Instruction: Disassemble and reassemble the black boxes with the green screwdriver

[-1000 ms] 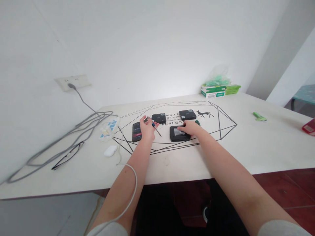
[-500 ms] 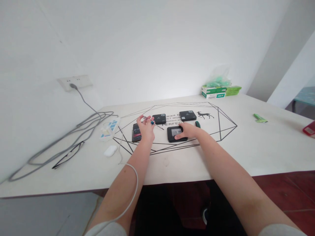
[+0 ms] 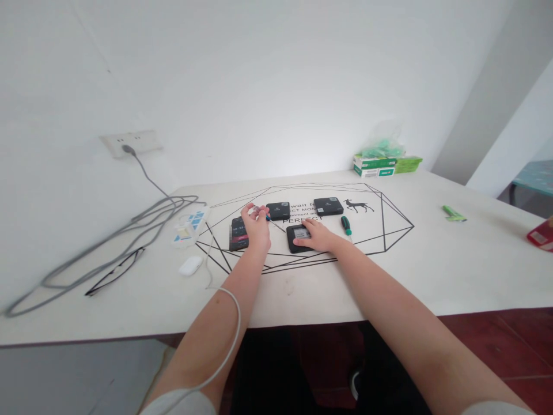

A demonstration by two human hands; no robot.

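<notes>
My left hand (image 3: pixel 256 225) is closed around a small blue-handled screwdriver (image 3: pixel 271 221) whose tip points right toward a black box. My right hand (image 3: pixel 317 236) lies fingers-down on that small black box (image 3: pixel 296 236), which shows a white label on top. A dark phone-like device (image 3: pixel 239 234) lies just left of my left hand. Two more black boxes (image 3: pixel 278 210) (image 3: pixel 329 205) sit further back on the white table (image 3: pixel 432 259). A green-handled screwdriver (image 3: pixel 346 224) lies on the table to the right of my right hand.
A white power strip (image 3: pixel 188 227) with grey cables (image 3: pixel 108 245) runs to a wall socket (image 3: pixel 128 142) at the left. Black glasses (image 3: pixel 116 272) and a white earbud case (image 3: pixel 190 266) lie nearby. Green boxes (image 3: pixel 380 163) stand at the back. A green lighter (image 3: pixel 453 214) and a red object (image 3: pixel 541 236) are at the right.
My right hand has slid the labelled black box leftward, toward my left hand, uncovering the green-handled screwdriver. My left hand keeps the small screwdriver and has barely shifted.
</notes>
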